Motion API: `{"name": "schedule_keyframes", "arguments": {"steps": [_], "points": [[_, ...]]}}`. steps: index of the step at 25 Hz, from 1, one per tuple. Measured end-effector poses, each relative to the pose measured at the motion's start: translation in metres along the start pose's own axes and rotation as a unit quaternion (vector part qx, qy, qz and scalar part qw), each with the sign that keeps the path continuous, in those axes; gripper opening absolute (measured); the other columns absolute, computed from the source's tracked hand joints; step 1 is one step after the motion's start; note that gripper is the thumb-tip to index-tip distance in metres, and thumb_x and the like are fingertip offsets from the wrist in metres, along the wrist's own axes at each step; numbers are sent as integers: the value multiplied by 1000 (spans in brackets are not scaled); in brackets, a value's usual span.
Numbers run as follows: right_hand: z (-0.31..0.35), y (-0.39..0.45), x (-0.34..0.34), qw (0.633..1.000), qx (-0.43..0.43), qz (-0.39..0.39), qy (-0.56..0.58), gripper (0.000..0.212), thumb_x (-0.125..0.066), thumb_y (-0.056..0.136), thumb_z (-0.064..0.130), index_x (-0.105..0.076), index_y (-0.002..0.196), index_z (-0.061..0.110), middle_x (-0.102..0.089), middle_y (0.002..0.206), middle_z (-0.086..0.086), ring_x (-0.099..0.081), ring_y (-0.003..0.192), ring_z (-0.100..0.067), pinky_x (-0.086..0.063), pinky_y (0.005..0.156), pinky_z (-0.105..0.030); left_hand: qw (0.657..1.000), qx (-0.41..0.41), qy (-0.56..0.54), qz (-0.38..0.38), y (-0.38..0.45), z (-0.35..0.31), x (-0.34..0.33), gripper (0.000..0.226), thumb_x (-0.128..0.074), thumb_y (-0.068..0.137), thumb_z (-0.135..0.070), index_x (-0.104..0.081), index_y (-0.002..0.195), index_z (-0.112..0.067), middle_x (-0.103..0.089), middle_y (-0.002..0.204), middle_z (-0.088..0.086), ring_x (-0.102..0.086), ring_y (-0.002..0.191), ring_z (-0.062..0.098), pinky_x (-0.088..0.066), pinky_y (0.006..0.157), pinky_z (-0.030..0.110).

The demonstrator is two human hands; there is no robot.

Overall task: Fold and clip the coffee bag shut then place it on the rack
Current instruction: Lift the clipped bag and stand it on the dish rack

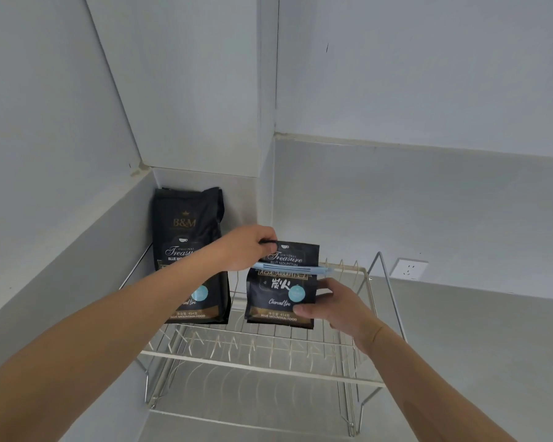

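Observation:
A black coffee bag (pixel 281 291) with its top folded down is held just above the top tier of a wire rack (pixel 256 362). A light blue clip (pixel 296 271) runs across the folded part. My left hand (pixel 248 248) grips the bag's folded top at its left corner. My right hand (pixel 336 309) holds the bag's lower right side, thumb on the front. Whether the bag's bottom edge touches the rack wires I cannot tell.
A second, taller black coffee bag (pixel 189 250) stands unfolded on the rack's left side, against the corner of the grey walls. A white wall socket (pixel 409 268) is behind the rack to the right. The rack stands on a grey counter (pixel 476 346).

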State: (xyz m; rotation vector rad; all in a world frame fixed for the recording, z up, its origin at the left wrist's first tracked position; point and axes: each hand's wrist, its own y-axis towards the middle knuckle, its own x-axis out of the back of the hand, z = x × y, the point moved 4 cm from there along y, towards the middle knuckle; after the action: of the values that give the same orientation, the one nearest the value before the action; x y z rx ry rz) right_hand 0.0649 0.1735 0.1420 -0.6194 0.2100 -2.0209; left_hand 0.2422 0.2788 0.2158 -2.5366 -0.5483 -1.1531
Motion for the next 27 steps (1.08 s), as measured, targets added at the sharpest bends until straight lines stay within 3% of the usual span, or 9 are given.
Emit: {"name": "schedule_keyframes", "arguments": {"steps": [4, 11, 15, 17, 18, 20, 22, 24, 27], "points": [[0, 8, -1, 1000, 8, -5, 24, 52, -83, 72, 33, -54, 114, 22, -74, 104, 2, -67, 87, -9, -46, 65, -23, 1000, 16, 16, -3, 20, 2, 0, 12, -50, 99, -23, -60, 95, -18, -69, 96, 6, -64, 91, 24, -51, 75, 34], [-8, 11, -5, 999, 11, -15, 49, 43, -81, 73, 39, -52, 105, 34, -70, 91, 18, -66, 77, 0, -45, 60, -17, 999, 3, 36, -25, 16, 10, -3, 17, -49, 99, -29, -56, 111, -19, -63, 105, 4, -61, 93, 19, -53, 74, 33], [-7, 11, -5, 998, 19, -10, 61, 51, -83, 71, 33, -52, 111, 32, -73, 98, 12, -67, 82, -1, -46, 63, -21, 970, -98, 120, -188, -15, -3, 2, 34, -57, 94, -28, -47, 126, -29, -52, 122, -3, -52, 101, 10, -51, 82, 31], [-8, 12, -5, 997, 20, -10, 69, 55, -84, 71, 30, -52, 115, 30, -72, 104, 7, -65, 89, -6, -48, 70, -26, 950, -101, 86, -282, -41, -3, 0, 26, -63, 88, -29, -49, 109, -33, -56, 107, -10, -55, 88, 1, -48, 72, 22], [-8, 13, -5, 997, 20, -11, 72, 55, -84, 71, 29, -52, 116, 29, -72, 105, 7, -65, 90, -7, -49, 74, -28, 954, -62, 68, -285, -51, 3, -5, 22, -65, 86, -31, -48, 99, -34, -58, 96, -13, -57, 78, 0, -48, 65, 19], [-9, 14, -5, 997, 20, -15, 78, 57, -85, 70, 27, -51, 116, 28, -71, 106, 6, -65, 92, -9, -51, 80, -32, 976, 70, 11, -204, -63, 22, -22, 26, -70, 83, -36, -47, 95, -34, -63, 84, -15, -61, 67, 1, -51, 54, 20], [-9, 16, -4, 996, 22, -15, 85, 57, -86, 69, 23, -52, 115, 28, -69, 106, 8, -64, 95, -11, -51, 82, -34, 979, 168, -45, -109, -67, 38, -39, 48, -75, 78, -38, -43, 114, -33, -64, 91, -14, -63, 70, 4, -51, 50, 21], [-10, 17, -4, 995, 27, -11, 99, 55, -86, 68, 19, -53, 111, 28, -69, 106, 8, -64, 95, -11, -51, 75, -30, 977, 187, -79, -64, -62, 45, -49, 77, -80, 73, -34, -31, 134, -35, -59, 102, -8, -62, 77, 9, -48, 49, 21], [-10, 16, -3, 994, 40, -7, 100, 56, -87, 66, 14, -54, 108, 30, -69, 105, 10, -65, 94, -9, -49, 65, -24, 972, 179, -147, -31, -49, 48, -60, 86, -83, 69, -21, -28, 134, -29, -63, 103, -2, -64, 81, 15, -51, 55, 24]]}}
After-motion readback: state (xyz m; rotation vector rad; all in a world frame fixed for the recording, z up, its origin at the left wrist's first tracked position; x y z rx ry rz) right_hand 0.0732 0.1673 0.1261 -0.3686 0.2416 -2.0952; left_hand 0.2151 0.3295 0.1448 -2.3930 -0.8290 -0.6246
